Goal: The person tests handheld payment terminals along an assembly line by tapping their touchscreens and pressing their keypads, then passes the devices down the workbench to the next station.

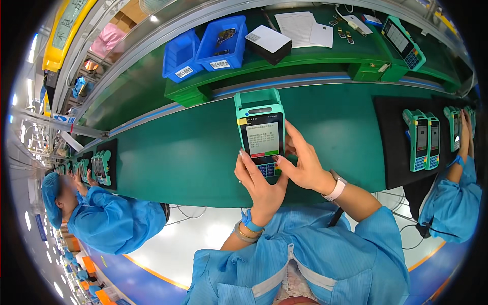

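Observation:
A green handheld payment terminal (261, 133) is held up over the green bench mat, screen toward me. Its lit screen shows lines of text with a red and a green button below, and a blue keypad sits at its lower end. My left hand (259, 188) grips the lower left side, thumb and fingers around the keypad end. On the right side my right hand (304, 161) wraps the casing, its fingers partly hidden behind it and its thumb by the bottom of the screen near the green button.
Two blue bins (221, 44) stand on the green shelf (315, 60), beside a white-topped black box (269, 41), papers and another terminal (402, 43). More terminals (423, 140) lie on a black mat (394, 137) at right. Co-workers (112, 216) sit at both sides.

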{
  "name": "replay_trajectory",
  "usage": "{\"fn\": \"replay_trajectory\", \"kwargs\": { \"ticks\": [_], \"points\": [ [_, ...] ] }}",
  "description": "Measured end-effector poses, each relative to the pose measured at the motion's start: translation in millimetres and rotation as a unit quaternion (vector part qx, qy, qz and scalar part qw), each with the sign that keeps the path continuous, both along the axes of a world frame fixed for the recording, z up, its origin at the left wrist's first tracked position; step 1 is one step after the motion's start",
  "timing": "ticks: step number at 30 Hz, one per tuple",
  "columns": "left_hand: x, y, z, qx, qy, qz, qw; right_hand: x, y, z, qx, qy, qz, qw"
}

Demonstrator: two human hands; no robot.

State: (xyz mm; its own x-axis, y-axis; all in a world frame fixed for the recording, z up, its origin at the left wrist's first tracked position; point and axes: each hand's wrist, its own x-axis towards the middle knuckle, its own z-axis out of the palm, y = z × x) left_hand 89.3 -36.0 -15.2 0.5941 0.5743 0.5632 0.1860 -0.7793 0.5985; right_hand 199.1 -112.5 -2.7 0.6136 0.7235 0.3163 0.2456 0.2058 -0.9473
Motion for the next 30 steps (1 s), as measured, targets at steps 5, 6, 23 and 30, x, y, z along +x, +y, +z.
{"fn": "replay_trajectory", "kwargs": {
  "ticks": [5, 6, 23, 30],
  "points": [
    [0, -2, 1, 0.005, -0.009, -0.002, 1.000, 0, -3, 5, -0.004, 0.022, 0.004, 1.000],
    [0, -3, 1, 0.009, -0.010, 0.000, 1.000, 0, -3, 6, -0.012, 0.027, 0.000, 1.000],
    [-16, 13, 5, -0.214, -0.014, -0.095, 0.972, 2, -2, -9, -0.032, -0.007, 0.002, 0.999],
    [-11, 23, 6, -0.441, -0.168, -0.120, 0.874, 1, 2, -11, -0.039, 0.053, 0.016, 0.998]
  ]
}}
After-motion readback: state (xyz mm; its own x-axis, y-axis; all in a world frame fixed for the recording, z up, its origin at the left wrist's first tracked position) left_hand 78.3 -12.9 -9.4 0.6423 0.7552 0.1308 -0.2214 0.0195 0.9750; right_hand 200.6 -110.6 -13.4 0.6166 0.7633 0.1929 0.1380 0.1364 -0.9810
